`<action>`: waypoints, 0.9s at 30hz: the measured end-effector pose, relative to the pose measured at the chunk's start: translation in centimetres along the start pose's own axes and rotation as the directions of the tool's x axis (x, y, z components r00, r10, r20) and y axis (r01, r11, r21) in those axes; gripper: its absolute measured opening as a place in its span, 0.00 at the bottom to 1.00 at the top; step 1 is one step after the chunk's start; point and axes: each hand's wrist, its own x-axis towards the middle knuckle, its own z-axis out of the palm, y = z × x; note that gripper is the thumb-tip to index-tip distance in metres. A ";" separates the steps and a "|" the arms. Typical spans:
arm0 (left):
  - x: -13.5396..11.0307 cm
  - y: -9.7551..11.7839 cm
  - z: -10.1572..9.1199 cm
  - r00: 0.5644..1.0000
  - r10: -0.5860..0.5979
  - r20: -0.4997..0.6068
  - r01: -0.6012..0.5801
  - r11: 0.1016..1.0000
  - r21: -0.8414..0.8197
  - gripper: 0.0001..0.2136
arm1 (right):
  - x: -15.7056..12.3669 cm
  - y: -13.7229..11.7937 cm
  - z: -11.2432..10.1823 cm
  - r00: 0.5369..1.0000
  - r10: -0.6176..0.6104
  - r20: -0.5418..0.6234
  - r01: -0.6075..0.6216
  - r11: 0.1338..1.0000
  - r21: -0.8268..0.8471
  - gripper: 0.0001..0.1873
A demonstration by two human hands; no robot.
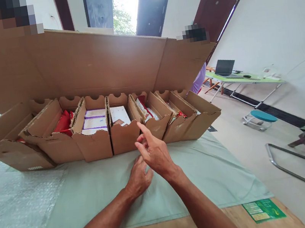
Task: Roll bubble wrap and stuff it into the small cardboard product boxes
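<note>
My right hand [157,151] is held just in front of a row of cardboard bins, its index finger stretched toward the front edge of a middle bin [126,140] and the other fingers bent. Nothing shows in it; contact with the cardboard is hard to judge. Lower and partly behind it, my left hand [139,176] rests on the pale green cloth [208,174], thumb apart, some fingertips hidden. The middle bin contains a white packet [119,114]. Beside it, another bin holds white packs with purple edges [95,121]. Red packets [62,122] lie in a bin farther left.
A tall cardboard panel [97,61] stands behind the bins, with two people partly visible beyond it. Bubble wrap [24,203] covers the table's left side. To the right are a green folding table [251,77] with a laptop [224,68], a blue stool [263,115] and a metal-framed chair [294,168].
</note>
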 end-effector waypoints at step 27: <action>-14.2 8.8 -9.9 0.821 -0.536 -0.194 0.561 0.820 0.109 0.24 | -20.2 6.3 -14.5 0.758 0.389 -0.524 -0.350 0.920 0.176 0.27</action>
